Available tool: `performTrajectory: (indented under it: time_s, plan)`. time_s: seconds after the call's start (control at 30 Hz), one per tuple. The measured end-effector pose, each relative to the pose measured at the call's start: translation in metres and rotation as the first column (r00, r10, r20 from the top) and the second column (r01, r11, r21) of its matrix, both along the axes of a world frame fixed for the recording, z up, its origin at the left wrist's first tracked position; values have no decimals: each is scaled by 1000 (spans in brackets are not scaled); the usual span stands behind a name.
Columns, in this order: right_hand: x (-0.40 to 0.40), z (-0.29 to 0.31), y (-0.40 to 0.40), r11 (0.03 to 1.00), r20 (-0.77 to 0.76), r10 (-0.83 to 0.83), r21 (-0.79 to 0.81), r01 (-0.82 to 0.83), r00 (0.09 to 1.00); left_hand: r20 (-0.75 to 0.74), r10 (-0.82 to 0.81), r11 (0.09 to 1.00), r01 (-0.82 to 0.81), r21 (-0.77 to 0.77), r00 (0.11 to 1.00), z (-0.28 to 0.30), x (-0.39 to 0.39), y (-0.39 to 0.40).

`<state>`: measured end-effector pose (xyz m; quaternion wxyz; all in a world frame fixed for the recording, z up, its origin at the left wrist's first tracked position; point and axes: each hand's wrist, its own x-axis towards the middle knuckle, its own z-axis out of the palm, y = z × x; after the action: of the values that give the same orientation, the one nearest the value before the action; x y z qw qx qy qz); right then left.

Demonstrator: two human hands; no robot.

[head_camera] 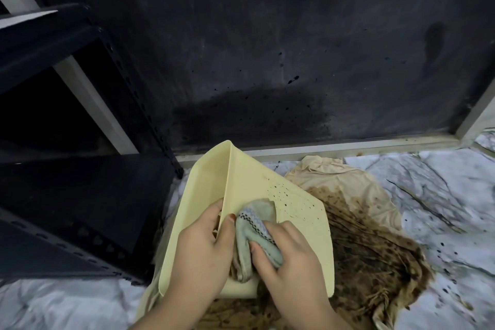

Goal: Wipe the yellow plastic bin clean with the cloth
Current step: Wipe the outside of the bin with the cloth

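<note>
Your left hand [203,246] clamps the yellow bin [302,225] edge; your right hand [286,252] presses the cloth [254,225] beside it; a stained rag [375,249] lies rightward.

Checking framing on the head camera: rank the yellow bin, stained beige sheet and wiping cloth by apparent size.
1. Stained beige sheet, though partly hidden under the bin
2. Yellow bin, close behind
3. Wiping cloth, clearly smallest

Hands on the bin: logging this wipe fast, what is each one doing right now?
Left hand: closed on the edge of the yellow bin, steadying it.
Right hand: closed on the cloth, pressing it against the bin.
</note>
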<state>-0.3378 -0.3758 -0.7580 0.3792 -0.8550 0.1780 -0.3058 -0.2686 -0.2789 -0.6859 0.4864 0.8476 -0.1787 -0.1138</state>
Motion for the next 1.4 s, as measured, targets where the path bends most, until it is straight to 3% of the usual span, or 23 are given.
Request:
performTrajectory:
  time_s: [0.27,0.63,1.03,1.17,1.4]
  plan:
    - [13,2,-29,985,-40,-90,143,95,995,35,-11,998,9,55,999,4,-2,-2]
    - [1,-45,-74,913,-258,-241,266,308,936,-6,30,999,-30,22,1000,2,-1,1]
    - [-37,-82,-61,802,-429,-316,356,479,846,-89,33,993,-43,-114,996,-8,4,6]
    - [-37,-69,-37,854,-364,-303,307,420,881,-61,38,993,-44,-107,997,-10,5,6]
    - [-22,-34,0,970,-85,-137,191,152,987,-111,10,990,-25,-141,994,-8,9,6]
